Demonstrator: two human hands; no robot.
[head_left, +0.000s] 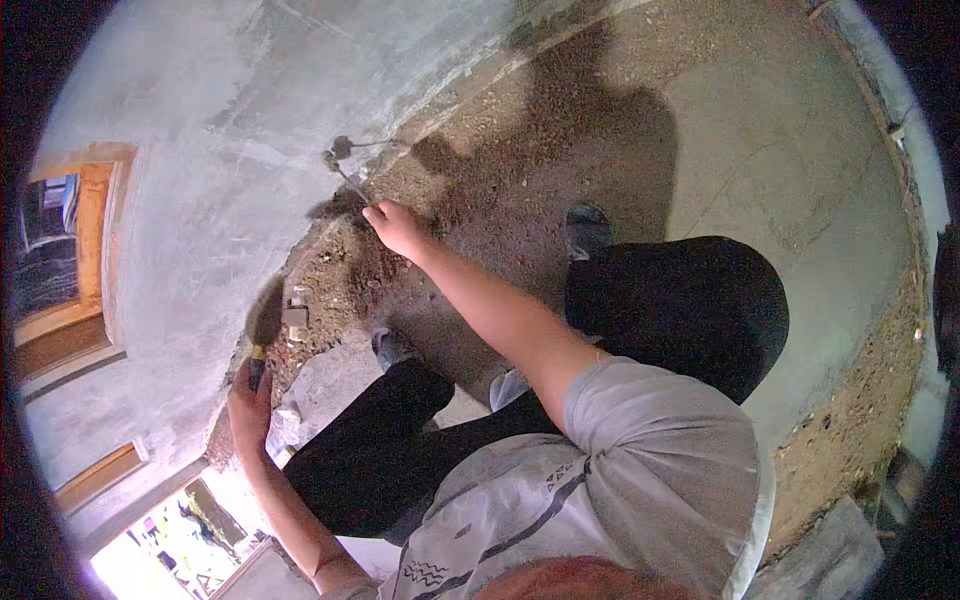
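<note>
My left hand [248, 412], low at the left beside the wall base, is closed round the dark handle of a trowel [264, 315]. The trowel has a yellow band, and its grey blade points away along the wall's foot. Farther off, my right hand [397, 226] grips a thin metal-shafted tool with a small dark head [350, 182]. Its head is up by the grey wall [220, 190] and throws a shadow on it; whether it touches the wall I cannot tell. The hand covers the tool's handle.
Loose brown soil and gravel [480, 170] run along the wall's foot. Rubble and a small block [295, 315] lie between my hands. A smooth grey floor [820, 180] spreads to the right. Wooden-framed openings [95, 230] are in the wall at left. My bent legs are beneath me.
</note>
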